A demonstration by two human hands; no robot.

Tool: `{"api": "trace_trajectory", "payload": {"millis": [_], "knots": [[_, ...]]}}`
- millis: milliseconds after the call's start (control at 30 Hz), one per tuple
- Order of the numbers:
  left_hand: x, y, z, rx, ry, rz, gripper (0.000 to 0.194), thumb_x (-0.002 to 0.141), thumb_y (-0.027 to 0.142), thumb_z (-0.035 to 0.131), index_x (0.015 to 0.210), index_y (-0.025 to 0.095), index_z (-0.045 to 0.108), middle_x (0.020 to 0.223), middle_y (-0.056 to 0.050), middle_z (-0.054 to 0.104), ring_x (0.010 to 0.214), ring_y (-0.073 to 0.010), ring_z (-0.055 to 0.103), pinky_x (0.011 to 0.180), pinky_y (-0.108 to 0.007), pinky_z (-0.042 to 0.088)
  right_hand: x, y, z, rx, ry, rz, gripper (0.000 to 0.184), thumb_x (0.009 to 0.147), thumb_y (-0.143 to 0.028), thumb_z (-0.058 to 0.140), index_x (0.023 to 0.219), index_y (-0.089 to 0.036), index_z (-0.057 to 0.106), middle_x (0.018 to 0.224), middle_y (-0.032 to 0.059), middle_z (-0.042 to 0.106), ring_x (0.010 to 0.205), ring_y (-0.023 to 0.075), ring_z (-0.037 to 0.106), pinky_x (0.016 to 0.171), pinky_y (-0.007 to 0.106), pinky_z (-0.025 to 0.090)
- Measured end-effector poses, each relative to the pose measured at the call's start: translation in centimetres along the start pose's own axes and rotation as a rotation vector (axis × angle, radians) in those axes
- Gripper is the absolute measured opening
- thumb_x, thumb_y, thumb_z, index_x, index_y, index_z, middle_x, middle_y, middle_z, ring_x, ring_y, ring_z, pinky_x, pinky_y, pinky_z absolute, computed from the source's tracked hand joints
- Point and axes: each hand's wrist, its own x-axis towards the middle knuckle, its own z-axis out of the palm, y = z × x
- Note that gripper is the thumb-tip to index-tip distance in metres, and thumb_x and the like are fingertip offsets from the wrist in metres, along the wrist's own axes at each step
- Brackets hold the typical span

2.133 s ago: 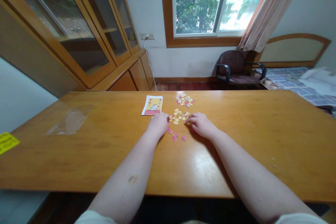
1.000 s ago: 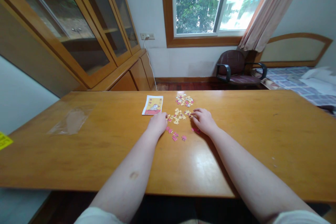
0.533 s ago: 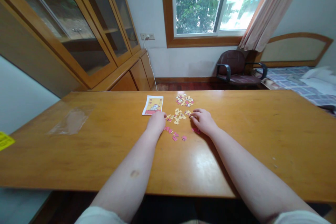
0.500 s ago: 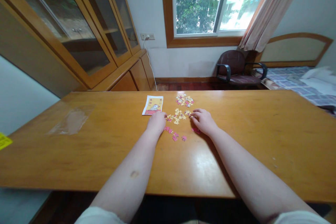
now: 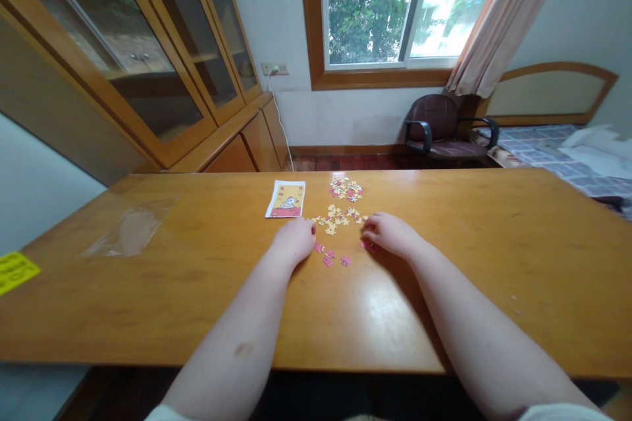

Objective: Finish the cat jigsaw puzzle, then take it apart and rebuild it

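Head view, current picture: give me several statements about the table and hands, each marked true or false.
1. The picture card lies left of the mixed puzzle pile. True.
2. The left hand is nearer the plastic bag than the right hand is. True.
3. The right hand touches the picture card. False: that hand is beside pink pieces.
4. The plastic bag lies right of the mixed puzzle pile. False: it lies to the left.

No text can be read with certainty. The yellow label [image 5: 18,272] at the left edge of the counter [image 5: 162,302] bears dark marks, too blurred to make out and cut off by the view's border.
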Motion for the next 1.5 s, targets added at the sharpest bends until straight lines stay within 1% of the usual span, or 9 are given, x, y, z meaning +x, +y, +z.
{"api": "trace_trajectory", "payload": {"millis": [100, 200, 300, 433, 667, 800, 967, 1167, 1500], "knots": [[-0.8, 0.3, 0.0, -0.004, -0.035, 0.025, 0.032, 0.076, 0.041, 0.057, 0.099, 0.019, 0.062, 0.104, -0.012, 0.063, 0.09, -0.0261, 0.062, 0.075, -0.034, 0.048, -0.5, 0.2, -0.3, -0.007, -0.083, 0.031, 0.021, 0.075, -0.037, 0.067, 0.09, -0.021, 0.068, 0.088, 0.0057, 0.067, 0.074, 0.0169, 0.061, 0.064, 0.025, 0.042], [-1.4, 0.7, 0.0, -0.064, -0.119, 0.1, 0.05, 0.063, 0.054, 0.068, 0.099, 0.02, 0.06, 0.108, -0.01, 0.06, 0.094, -0.0254, 0.06, 0.076, -0.031, 0.048, -0.6, 0.3, -0.3, 0.001, -0.119, 0.003, 0.031, 0.068, -0.038, 0.074, 0.093, -0.022, 0.067, 0.086, 0.0044, 0.067, 0.074, 0.017, 0.061, 0.064, 0.025, 0.043], [-1.5, 1.1, 0.5, -0.103, -0.138, 0.154, 0.055, 0.058, 0.048, 0.073, 0.104, 0.021, 0.058, 0.11, -0.008, 0.058, 0.098, -0.0245, 0.058, 0.08, -0.03, 0.047, -0.5, 0.3, 0.0, 0.056, -0.151, -0.036, 0.028, 0.066, -0.027, 0.074, 0.093, -0.022, 0.068, 0.083, 0.0021, 0.068, 0.071, 0.0154, 0.06, 0.063, 0.024, 0.043], [-1.0, 1.2, 1.4, -0.141, -0.113, 0.213, 0.047, 0.063, 0.04, 0.071, 0.105, 0.022, 0.057, 0.111, -0.008, 0.057, 0.098, -0.0236, 0.057, 0.082, -0.031, 0.047, -0.2, 0.1, 0.5, 0.144, -0.191, -0.106, 0.017, 0.071, -0.018, 0.067, 0.087, -0.022, 0.071, 0.08, 0.0012, 0.07, 0.07, 0.0144, 0.061, 0.064, 0.024, 0.044], [-0.5, 2.0, 2.0, -0.204, -0.065, 0.364, 0.032, 0.071, 0.036, 0.067, 0.098, 0.02, 0.061, 0.105, -0.007, 0.058, 0.095, -0.0214, 0.056, 0.08, -0.029, 0.047, -0.1, -0.6, 0.6, 0.192, -0.164, -0.227, 0.016, 0.076, -0.017, 0.063, 0.087, -0.021, 0.074, 0.09, 0.0047, 0.07, 0.082, 0.0169, 0.062, 0.077, 0.026, 0.046], [-0.4, 2.7, 2.3, -0.237, -0.011, 0.42, 0.028, 0.077, 0.036, 0.062, 0.099, 0.019, 0.062, 0.105, -0.008, 0.059, 0.096, -0.0207, 0.056, 0.084, -0.03, 0.046, 0.0, -0.3, 0.1, 0.197, -0.157, -0.177, 0.019, 0.076, -0.017, 0.061, 0.09, -0.02, 0.073, 0.09, 0.0044, 0.071, 0.08, 0.0163, 0.062, 0.076, 0.026, 0.046], [-0.3, 2.1, 1.7, -0.262, 0.002, 0.446, 0.029, 0.075, 0.036, 0.064, 0.099, 0.019, 0.062, 0.106, -0.007, 0.061, 0.097, -0.021, 0.056, 0.085, -0.03, 0.045, 0.0, 0.6, -0.4, 0.186, -0.144, 0.016, 0.013, 0.076, -0.019, 0.061, 0.084, -0.019, 0.072, 0.082, 0.0029, 0.071, 0.072, 0.0157, 0.062, 0.068, 0.025, 0.045], [-0.2, 0.8, 0.7, -0.253, -0.173, 0.35, 0.044, 0.059, 0.033, 0.075, 0.098, 0.02, 0.06, 0.099, -0.004, 0.064, 0.087, -0.0208, 0.059, 0.073, -0.028, 0.045, 0.0, 0.8, -0.1, 0.26, -0.232, 0.031, 0.022, 0.063, -0.032, 0.074, 0.079, -0.018, 0.067, 0.074, 0.001, 0.068, 0.065, 0.0148, 0.058, 0.059, 0.025, 0.04], [0.6, -0.1, 1.0, -0.291, -0.242, 0.373, 0.034, 0.062, 0.025, 0.069, 0.095, 0.021, 0.061, 0.091, -0.001, 0.064, 0.079, -0.0162, 0.058, 0.066, -0.024, 0.041, 0.2, 1.9, 0.3, 0.48, -0.344, -0.019, 0.023, 0.061, -0.026, 0.071, 0.082, -0.016, 0.071, 0.069, -0.0014, 0.063, 0.064, 0.0119, 0.053, 0.063, 0.024, 0.04]]}}
